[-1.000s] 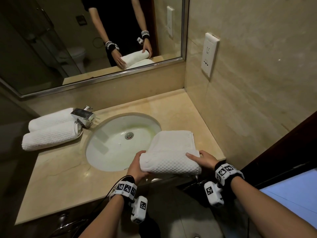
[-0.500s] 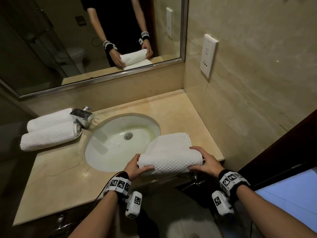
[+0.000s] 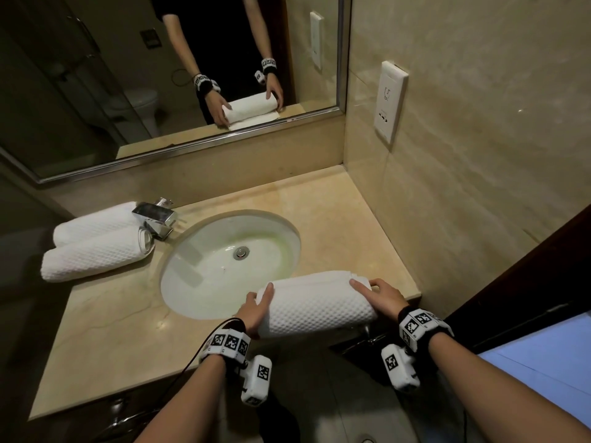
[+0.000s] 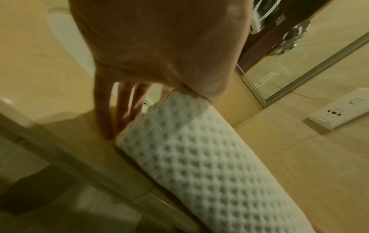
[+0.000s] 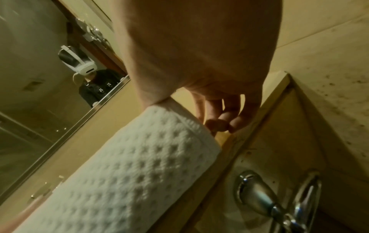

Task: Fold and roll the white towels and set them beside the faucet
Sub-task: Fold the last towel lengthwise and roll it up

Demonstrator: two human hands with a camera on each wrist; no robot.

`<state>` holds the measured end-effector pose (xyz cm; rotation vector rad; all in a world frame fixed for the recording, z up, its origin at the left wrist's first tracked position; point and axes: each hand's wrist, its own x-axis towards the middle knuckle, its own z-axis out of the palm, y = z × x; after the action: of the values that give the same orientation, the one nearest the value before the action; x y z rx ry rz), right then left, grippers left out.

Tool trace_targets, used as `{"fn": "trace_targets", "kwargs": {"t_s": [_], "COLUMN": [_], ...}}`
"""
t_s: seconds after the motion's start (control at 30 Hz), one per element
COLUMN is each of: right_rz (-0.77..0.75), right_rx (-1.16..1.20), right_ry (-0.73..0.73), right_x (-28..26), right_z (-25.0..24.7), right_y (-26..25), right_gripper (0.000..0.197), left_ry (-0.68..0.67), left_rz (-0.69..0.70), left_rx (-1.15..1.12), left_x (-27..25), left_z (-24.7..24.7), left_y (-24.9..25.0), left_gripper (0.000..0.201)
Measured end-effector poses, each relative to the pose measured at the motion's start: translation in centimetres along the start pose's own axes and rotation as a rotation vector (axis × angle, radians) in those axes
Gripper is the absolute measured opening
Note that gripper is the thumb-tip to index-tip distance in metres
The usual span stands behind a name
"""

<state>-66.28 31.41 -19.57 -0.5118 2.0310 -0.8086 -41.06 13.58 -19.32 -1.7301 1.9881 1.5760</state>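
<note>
The rolled white towel (image 3: pixel 315 306) lies crosswise at the front edge of the surface (image 3: pixel 105 340), just right of the sink basin (image 3: pixel 230 263), its left end overlapping the basin rim; its waffle weave faces up and the roll looks complete. The left hand (image 3: pixel 254 310) rests against the towel's left end, fingers straight and extended along the roll, holding nothing closed; the left wrist view shows the fingers (image 4: pixel 121 110) spread downward beside the roll's end. The right hand (image 3: pixel 382 298) covers the right end, index finger laid straight across the top; the right wrist view shows the remaining fingers (image 5: pixel 221 119) curled loosely past the end of the roll, so whether they grip it cannot be told. Two finished rolled towels (image 3: pixel 96 247) lie side by side at the far left of the surface, touching each other, just beside the chrome faucet (image 3: pixel 155 217). A mirror (image 3: pixel 179 75) on the rear wall reflects both hands on the roll; a wall socket (image 3: pixel 390 102) sits on the right wall.
</note>
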Motion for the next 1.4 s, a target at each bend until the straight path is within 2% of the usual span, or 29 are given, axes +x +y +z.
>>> {"fn": "trace_targets", "kwargs": {"t_s": [0.07, 0.1, 0.17, 0.23, 0.3, 0.37, 0.43, 0.5, 0.63, 0.67, 0.8, 0.9, 1.0, 1.1, 1.17, 1.2, 1.27, 1.33, 1.4], "right_rz": [0.014, 0.004, -0.044, -0.128, -0.219, -0.3, -0.354, -0.365, -0.281, -0.259, -0.176, -0.092, 0.025, 0.187, 0.276, 0.302, 0.323, 0.361, 0.394], "right_rx": [-0.009, -0.012, -0.01, 0.004, -0.028, -0.129, -0.15, -0.1, -0.01, -0.009, -0.058, -0.09, -0.152, -0.19, -0.056, 0.028, 0.142, 0.206, 0.248], "right_ry": [0.016, 0.018, 0.003, -0.033, -0.09, -0.105, -0.106, -0.096, -0.073, -0.071, -0.054, -0.079, -0.072, -0.074, -0.115, -0.135, -0.151, -0.126, -0.077], "right_x": [0.2, 0.2, 0.1, -0.2, -0.5, -0.5, -0.2, -0.2, -0.6, -0.8, -1.1, -0.4, 0.2, 0.8, 0.7, 0.4, 0.4, 0.7, 1.1], "right_z": [0.0, 0.0, 0.0, 0.1, 0.1, 0.1, 0.1, 0.1, 0.0, 0.1, 0.3, 0.7, 0.7, 0.8, 1.1, 1.2, 1.5, 1.9, 2.4], "right_y": [-0.4, -0.5, -0.3, 0.0, 0.6, 1.2, 1.8, 2.1, 1.5, 1.2, 0.0, -1.3, -2.5, -3.4, -3.8, -4.0, -4.1, -4.3, -4.4], "right_gripper": [0.068, 0.068, 0.066, 0.067, 0.088, 0.117, 0.13, 0.123, 0.09, 0.084, 0.073, 0.079, 0.091, 0.109, 0.118, 0.122, 0.131, 0.137, 0.124], "left_ry": [0.062, 0.034, -0.04, -0.033, 0.004, 0.019, 0.014, 0.004, 0.033, 0.046, 0.083, 0.131, 0.184, 0.073, 0.003, -0.02, -0.047, -0.068, -0.08], "left_rz": [0.158, 0.257, 0.386, 0.441, 0.452, 0.434, 0.42, 0.4, 0.303, 0.265, 0.049, -0.045, -0.129, -0.203, -0.26, -0.273, -0.285, -0.295, -0.287], "left_rx": [0.012, 0.054, 0.204, 0.286, 0.259, 0.233, 0.21, 0.161, 0.106, 0.104, -0.016, -0.078, 0.002, -0.043, -0.054, -0.07, -0.113, -0.18, -0.257], "left_x": [-0.4, -0.6, -0.8, -0.8, -0.5, -0.5, -0.6, -0.9, -0.8, -0.7, -0.2, 0.3, 0.4, 1.0, 2.6, 3.5, 4.3, 2.4, 0.8], "left_z": [-0.1, -0.2, -0.6, -1.0, -0.9, -0.8, -0.9, -1.1, -1.4, -1.4, -1.0, -0.5, -0.6, -1.2, -1.3, -1.3, -1.3, -1.7, -1.7], "left_y": [0.0, -0.2, -1.0, -1.8, -2.1, -2.0, -1.8, -1.5, -0.7, -0.5, 0.0, 0.7, 1.7, 2.0, 0.7, -0.1, -0.7, 0.6, 1.5], "left_gripper": [0.099, 0.095, 0.099, 0.099, 0.093, 0.091, 0.09, 0.087, 0.064, 0.063, 0.076, 0.086, 0.104, 0.138, 0.156, 0.157, 0.145, 0.118, 0.085]}}
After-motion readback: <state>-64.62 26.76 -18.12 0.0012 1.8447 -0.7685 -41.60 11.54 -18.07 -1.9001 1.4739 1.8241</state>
